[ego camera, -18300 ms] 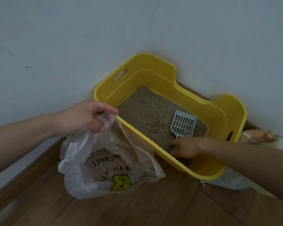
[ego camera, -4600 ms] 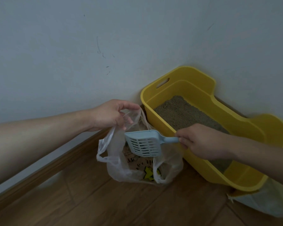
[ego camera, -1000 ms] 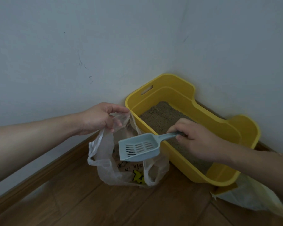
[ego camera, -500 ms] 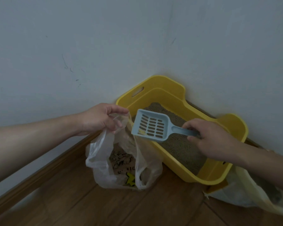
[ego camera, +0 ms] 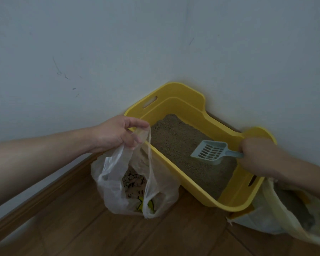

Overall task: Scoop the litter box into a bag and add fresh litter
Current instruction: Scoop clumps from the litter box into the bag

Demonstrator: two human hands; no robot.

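Note:
A yellow litter box [ego camera: 188, 97] sits in the corner of two walls, holding brown litter [ego camera: 175, 137]. My right hand [ego camera: 257, 154] grips the handle of a pale blue slotted scoop [ego camera: 210, 152], whose head hangs just above the litter at the box's right end. My left hand [ego camera: 118, 133] pinches the top edge of a clear plastic bag [ego camera: 115, 182] that stands on the floor against the box's near-left side. Clumps of litter lie in the bottom of the bag.
A large yellowish-white litter sack [ego camera: 277, 213] lies on the wooden floor [ego camera: 174, 235] at the right, under my right forearm. A wooden skirting board [ego camera: 44, 193] runs along the left wall.
The scoop has moved right, from above the bag's mouth back into the litter box, and dropped close to the litter. My left hand still holds the bag.

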